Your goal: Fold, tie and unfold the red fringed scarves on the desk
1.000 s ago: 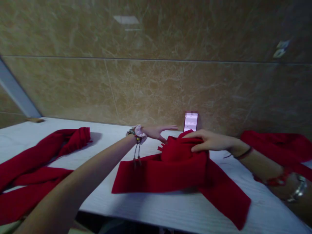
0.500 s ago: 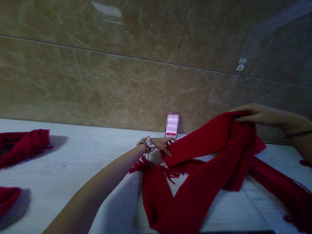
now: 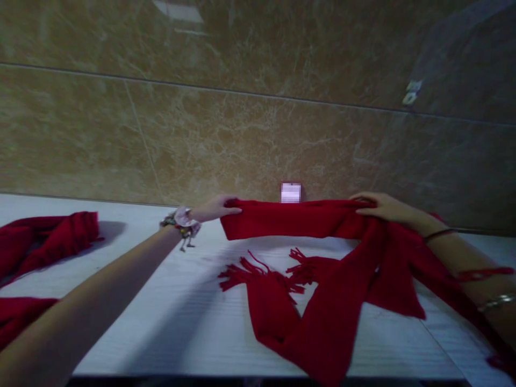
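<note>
On the left of the white tabletop [image 3: 161,306], a crumpled red scarf [image 3: 60,239] lies apart from my grip, and right of it my left hand [image 3: 215,208] pinches one end of a red fringed scarf [image 3: 278,220]. Its flat band stretches rightward over the tabletop's far side, just in front of a lit phone [image 3: 291,192], to my right hand [image 3: 382,208], thumb and fingers closed on the cloth. That stretch looks straightened, but nearer me the fringed lengths lie loose and bent, so I judge the straightening only partly done.

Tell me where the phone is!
In the head view, the phone is just right of centre, by the wall, its lower part hidden behind the red scarf.
</note>
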The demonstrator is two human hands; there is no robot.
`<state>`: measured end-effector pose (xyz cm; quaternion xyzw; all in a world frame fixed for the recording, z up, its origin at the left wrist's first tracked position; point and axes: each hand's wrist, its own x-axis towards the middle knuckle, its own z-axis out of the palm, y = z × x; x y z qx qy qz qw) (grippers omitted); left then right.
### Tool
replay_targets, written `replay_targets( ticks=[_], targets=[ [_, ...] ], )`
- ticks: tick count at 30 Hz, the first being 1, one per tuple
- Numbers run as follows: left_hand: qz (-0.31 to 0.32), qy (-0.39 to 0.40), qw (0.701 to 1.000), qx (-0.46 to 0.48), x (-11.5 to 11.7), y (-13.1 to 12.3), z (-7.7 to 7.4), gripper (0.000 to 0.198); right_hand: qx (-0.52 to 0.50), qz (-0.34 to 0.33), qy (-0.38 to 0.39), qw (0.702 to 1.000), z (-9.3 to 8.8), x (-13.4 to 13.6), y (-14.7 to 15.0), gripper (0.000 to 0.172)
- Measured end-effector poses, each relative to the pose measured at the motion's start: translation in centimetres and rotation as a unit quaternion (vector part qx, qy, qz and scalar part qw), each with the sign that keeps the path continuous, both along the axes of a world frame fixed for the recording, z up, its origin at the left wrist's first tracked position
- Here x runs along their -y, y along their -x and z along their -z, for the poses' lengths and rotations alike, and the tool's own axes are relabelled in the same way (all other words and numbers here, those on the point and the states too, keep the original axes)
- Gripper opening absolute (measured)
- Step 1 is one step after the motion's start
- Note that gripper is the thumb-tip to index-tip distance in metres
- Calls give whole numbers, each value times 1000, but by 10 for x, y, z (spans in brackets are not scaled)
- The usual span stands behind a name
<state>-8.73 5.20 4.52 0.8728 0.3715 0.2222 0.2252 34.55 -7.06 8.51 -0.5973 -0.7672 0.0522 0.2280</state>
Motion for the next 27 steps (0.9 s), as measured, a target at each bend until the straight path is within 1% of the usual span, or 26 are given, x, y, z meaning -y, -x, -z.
replay_targets(
  ticks=[2, 3, 5, 7, 8, 9, 11, 13, 14, 16, 18, 20, 22, 23, 25, 26, 27],
  targets=[
    [-38, -59, 995, -76, 1, 31, -8, 39, 44, -12, 29, 999, 29, -16, 18, 35],
    [-55, -68, 991, -103, 4, 44, -9, 38, 67, -17, 44, 997, 42, -24, 28, 33],
    [-76, -55, 985, -144, 11, 65, -2, 33, 101, -25, 66, 992, 66, -35, 49, 34],
    [-84, -43, 980, -176, 19, 78, 6, 25, 108, -51, 54, 991, 79, -43, 72, 37],
    [-87, -46, 978, -185, 23, 81, 8, 22, 101, -77, 36, 991, 82, -46, 86, 39],
    [-92, -54, 977, -185, 26, 83, 9, 20, 89, -111, 17, 990, 82, -49, 101, 42],
    [-105, -88, 978, -155, 32, 79, 2, 22, 59, -196, -12, 979, 77, -54, 137, 47],
    [-110, -121, 981, -109, 37, 68, -12, 26, 22, -280, -13, 960, 67, -59, 180, 52],
    [-106, -133, 982, -85, 40, 61, -20, 27, -3, -312, -13, 950, 62, -61, 201, 54],
    [-89, -138, 986, -36, 45, 47, -34, 28, -68, -349, 2, 935, 55, -67, 239, 50],
    [-77, -125, 989, 11, 49, 36, -41, 28, -129, -355, 33, 925, 52, -74, 266, 37],
    [-82, -89, 991, 55, 53, 32, -42, 29, -166, -345, 53, 922, 55, -80, 278, 21],
    [-71, -12, 993, 94, 57, 35, -39, 33, -183, -333, 47, 924, 61, -84, 280, 11],
    [-52, 43, 992, 106, 60, 39, -37, 39, -194, -326, 41, 924, 63, -86, 279, 8],
    [-8, 146, 982, 115, 65, 46, -34, 57, -217, -314, 30, 924, 67, -88, 274, 5],
    [2, 174, 978, 113, 67, 49, -34, 65, -227, -310, 25, 923, 67, -89, 272, 5],
    [-6, 174, 979, 108, 69, 51, -34, 71, -236, -307, 22, 922, 67, -90, 271, 5]
  ],
)
